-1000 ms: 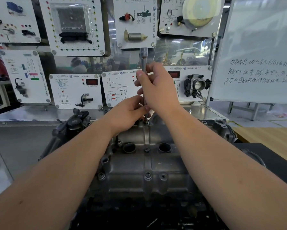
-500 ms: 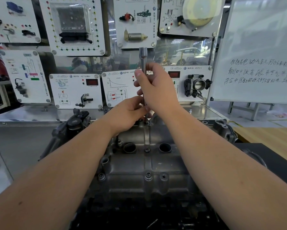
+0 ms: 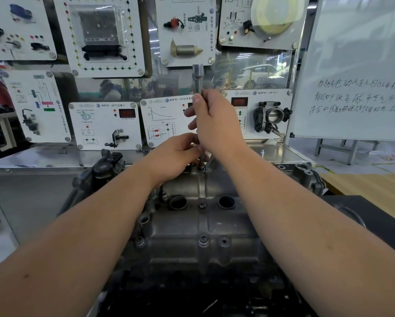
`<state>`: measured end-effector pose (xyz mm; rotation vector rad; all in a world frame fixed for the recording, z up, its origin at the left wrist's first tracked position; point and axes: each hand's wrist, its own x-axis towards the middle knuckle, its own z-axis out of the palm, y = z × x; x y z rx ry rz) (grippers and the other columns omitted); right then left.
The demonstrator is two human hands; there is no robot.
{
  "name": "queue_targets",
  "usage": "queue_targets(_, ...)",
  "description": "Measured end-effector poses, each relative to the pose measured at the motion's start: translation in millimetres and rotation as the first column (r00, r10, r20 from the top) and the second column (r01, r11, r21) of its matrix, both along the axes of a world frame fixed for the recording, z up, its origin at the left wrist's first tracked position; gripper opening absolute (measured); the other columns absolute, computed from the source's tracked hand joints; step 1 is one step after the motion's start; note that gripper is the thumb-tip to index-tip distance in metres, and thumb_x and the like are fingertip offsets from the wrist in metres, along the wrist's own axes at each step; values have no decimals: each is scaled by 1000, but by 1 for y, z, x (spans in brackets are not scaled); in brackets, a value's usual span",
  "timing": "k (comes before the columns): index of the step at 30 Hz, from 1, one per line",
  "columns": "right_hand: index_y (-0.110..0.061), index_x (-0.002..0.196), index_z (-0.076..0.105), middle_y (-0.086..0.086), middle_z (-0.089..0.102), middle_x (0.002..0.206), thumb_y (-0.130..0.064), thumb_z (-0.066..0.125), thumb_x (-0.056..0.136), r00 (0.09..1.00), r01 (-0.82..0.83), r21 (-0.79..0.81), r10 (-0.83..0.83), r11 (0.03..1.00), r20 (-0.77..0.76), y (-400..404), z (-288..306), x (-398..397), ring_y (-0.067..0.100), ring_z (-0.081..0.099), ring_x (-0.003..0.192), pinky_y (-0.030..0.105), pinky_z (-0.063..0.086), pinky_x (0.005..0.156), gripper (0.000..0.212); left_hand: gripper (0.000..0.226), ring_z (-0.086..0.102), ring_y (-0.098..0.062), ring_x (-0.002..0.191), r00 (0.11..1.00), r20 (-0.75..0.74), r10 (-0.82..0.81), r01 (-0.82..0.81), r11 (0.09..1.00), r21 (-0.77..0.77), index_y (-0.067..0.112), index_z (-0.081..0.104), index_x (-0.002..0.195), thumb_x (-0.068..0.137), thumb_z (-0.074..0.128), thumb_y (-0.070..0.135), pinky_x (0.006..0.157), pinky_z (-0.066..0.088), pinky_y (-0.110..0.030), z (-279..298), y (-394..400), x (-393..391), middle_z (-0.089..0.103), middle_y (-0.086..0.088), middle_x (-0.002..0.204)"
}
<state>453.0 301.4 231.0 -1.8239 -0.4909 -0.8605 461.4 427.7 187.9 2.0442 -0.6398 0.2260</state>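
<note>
A person works on a grey metal engine cover (image 3: pixel 192 227) at a training bench; the right hand (image 3: pixel 217 121) grips the upper shaft of a long steel socket tool (image 3: pixel 198 78), fingers curled round it, thumb up along the shaft; the tool stands near upright, its lower end set on a bolt (image 3: pixel 201 166) at the far edge of the cover; the left hand (image 3: pixel 176 154) pinches the shaft low down, just above that bolt, fingertips closed narrowly on it. Behind stand white display panels (image 3: pixel 105 124) carrying car parts, among them a throttle body (image 3: pixel 272 116); a whiteboard (image 3: pixel 356 72) with handwriting leans at right.
</note>
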Motion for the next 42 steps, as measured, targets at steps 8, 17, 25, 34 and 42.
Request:
queue_targets(8, -24, 101, 52, -1, 73, 83, -37, 60, 100, 1000, -7, 58, 7, 998, 3, 1, -1, -1, 19, 70, 72, 47, 60, 69, 15, 21, 65, -47, 97, 996, 73, 41, -41, 999, -4, 11, 63, 112, 102, 63, 29, 96, 49, -63, -2, 0, -2, 77, -10, 97)
queue_targets(17, -21, 100, 59, -8, 70, 84, -30, 40, 109, 999, -41, 12, 41, 999, -7, 9, -3, 1, 7, 64, 61, 19, 49, 61, 23, 23, 72, -28, 100, 997, 30, 76, -77, 997, 17, 26, 71, 96, 88, 55, 41, 89, 55, -47, 3, -3, -8, 77, -5, 98)
queue_targets(25, -26, 109, 54, -5, 73, 82, -39, 62, 99, 999, -44, 96, 43, 994, 15, 1, -3, 4, 9, 69, 63, 33, 57, 65, 18, 19, 69, -28, 81, 987, 136, 87, -96, 993, 67, 20, 68, 100, 102, 60, 38, 78, 54, -39, -1, -2, 2, 76, -4, 87)
queue_targets(34, -30, 85, 52, -8, 70, 80, -32, 45, 108, 999, -49, 111, 48, 993, 11, 3, 1, -1, 4, 65, 55, 14, 43, 49, 25, 18, 72, -13, 94, 998, 63, 12, -13, 1000, 24, 23, 71, 106, 105, 56, 34, 95, 55, -44, -3, 1, 7, 78, 7, 96)
queue_targets(42, -32, 98, 45, -4, 74, 81, -37, 59, 101, 995, -96, 168, 99, 981, -5, 1, -2, 1, 11, 70, 56, 24, 50, 49, 16, 10, 65, -3, 73, 993, 116, 9, -15, 999, 46, 27, 67, 99, 102, 60, 32, 76, 50, -34, -3, 1, 7, 74, 14, 79)
